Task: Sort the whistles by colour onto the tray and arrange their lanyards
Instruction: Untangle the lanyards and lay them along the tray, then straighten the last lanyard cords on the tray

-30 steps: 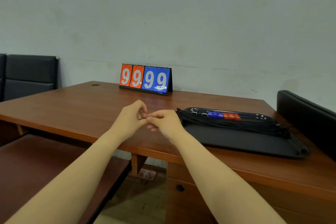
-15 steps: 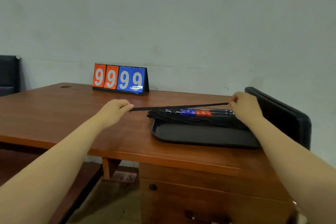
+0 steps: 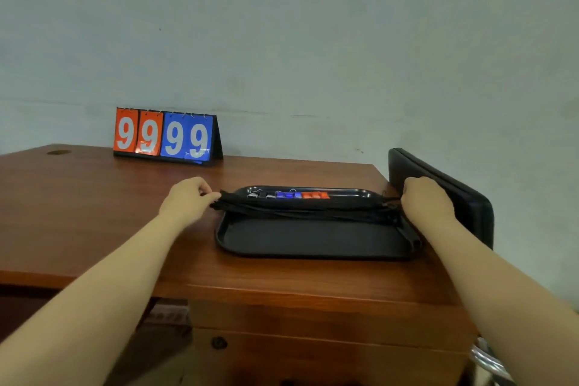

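Note:
A black tray lies on the wooden desk. Along its far rim sit black whistles, blue whistles and red whistles in a row. A bundle of black lanyards stretches across the tray from left to right. My left hand pinches the lanyard end at the tray's left edge. My right hand grips the other end at the tray's right edge, fingers curled. The lanyard lies low on the bundle between both hands.
A red and blue flip scoreboard showing 9s stands at the back of the desk by the wall. A black chair back rises just right of the desk, behind my right hand. A drawer front sits below the desk edge.
One second ago both hands met left of the tray. They pulled apart, stretching a lanyard above the tray. Now both hands have lowered it onto the lanyard bundle.

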`<state>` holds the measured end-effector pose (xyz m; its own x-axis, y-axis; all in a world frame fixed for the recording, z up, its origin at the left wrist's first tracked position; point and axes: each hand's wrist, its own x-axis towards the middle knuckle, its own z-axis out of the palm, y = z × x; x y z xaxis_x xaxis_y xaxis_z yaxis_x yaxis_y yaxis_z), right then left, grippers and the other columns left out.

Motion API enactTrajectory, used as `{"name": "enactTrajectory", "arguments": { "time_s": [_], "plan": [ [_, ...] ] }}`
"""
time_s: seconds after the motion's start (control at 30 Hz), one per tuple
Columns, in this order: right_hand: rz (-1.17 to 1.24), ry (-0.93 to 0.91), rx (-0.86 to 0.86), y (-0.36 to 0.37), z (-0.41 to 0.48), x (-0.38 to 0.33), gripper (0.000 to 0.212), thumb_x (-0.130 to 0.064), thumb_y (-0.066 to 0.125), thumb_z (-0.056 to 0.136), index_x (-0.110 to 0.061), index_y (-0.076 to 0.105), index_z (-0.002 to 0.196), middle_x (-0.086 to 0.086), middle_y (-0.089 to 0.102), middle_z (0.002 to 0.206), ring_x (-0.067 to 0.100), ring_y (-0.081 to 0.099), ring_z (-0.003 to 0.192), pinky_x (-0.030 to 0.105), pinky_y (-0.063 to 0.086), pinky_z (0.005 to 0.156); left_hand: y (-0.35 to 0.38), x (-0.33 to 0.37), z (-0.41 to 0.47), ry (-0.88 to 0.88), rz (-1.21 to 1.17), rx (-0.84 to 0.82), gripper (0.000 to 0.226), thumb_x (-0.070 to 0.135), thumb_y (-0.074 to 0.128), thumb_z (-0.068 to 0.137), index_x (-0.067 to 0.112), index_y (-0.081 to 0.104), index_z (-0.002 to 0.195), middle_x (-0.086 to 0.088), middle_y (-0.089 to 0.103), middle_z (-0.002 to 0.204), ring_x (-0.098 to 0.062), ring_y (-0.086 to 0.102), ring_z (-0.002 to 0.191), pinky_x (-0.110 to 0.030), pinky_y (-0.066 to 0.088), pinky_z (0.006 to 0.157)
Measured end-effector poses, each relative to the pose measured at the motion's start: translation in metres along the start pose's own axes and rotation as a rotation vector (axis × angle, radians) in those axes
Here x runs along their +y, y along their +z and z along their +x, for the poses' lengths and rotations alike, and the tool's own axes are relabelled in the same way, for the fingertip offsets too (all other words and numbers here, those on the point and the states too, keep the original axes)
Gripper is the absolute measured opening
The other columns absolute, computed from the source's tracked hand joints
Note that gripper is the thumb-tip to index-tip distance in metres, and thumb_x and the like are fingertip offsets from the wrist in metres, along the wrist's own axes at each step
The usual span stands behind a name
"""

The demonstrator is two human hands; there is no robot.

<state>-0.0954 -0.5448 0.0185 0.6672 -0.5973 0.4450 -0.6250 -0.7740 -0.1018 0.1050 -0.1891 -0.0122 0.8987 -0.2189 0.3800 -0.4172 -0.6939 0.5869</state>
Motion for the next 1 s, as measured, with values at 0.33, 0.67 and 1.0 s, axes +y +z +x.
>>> {"name": "enactTrajectory", "arguments": {
  "time_s": [0.33, 0.67, 1.0],
  "plan": [
    [-0.03, 0.047, -0.044, 0.014, -0.004, -0.011, 0.026, -0.004, 0.058, 0.088, -0.006, 0.056, 0.114, 0.015, 0.05, 0.115, 0.026, 0.058, 0.075, 0.031, 0.047, 0.062, 0.006, 0.002, 0.002, -0.047, 0.057, 0.004, 0.026, 0.038, 0.067, 0.084, 0.019, 0.057, 0.099, -0.004, 0.058, 0.108, -0.015, 0.054, 0.087, -0.031, 0.046, 0.074],
    [-0.16, 0.067, -0.113, -0.006, -0.024, -0.023, 0.021, -0.013, 0.051, 0.09, -0.008, 0.061, 0.108, 0.01, 0.06, 0.098, 0.025, 0.059, 0.078, 0.03, 0.042, 0.056, -0.016, 0.042, -0.021, -0.193, 0.222, -0.037, 0.021, 0.026, 0.047, 0.091, 0.008, 0.054, 0.1, -0.006, 0.056, 0.087, -0.019, 0.054, 0.074, -0.032, 0.043, 0.064],
    [-0.183, 0.237, -0.353, -0.01, -0.064, -0.029, 0.022, -0.006, 0.06, 0.086, -0.011, 0.065, 0.107, 0.006, 0.061, 0.097, 0.023, 0.06, 0.095, 0.03, 0.042, 0.073, 0.015, 0.029, -0.033, -0.163, 0.597, -0.394, 0.042, 0.015, 0.045, 0.094, 0.015, 0.05, 0.136, -0.009, 0.046, 0.141, -0.03, 0.051, 0.12, -0.04, 0.044, 0.096]
  ]
}}
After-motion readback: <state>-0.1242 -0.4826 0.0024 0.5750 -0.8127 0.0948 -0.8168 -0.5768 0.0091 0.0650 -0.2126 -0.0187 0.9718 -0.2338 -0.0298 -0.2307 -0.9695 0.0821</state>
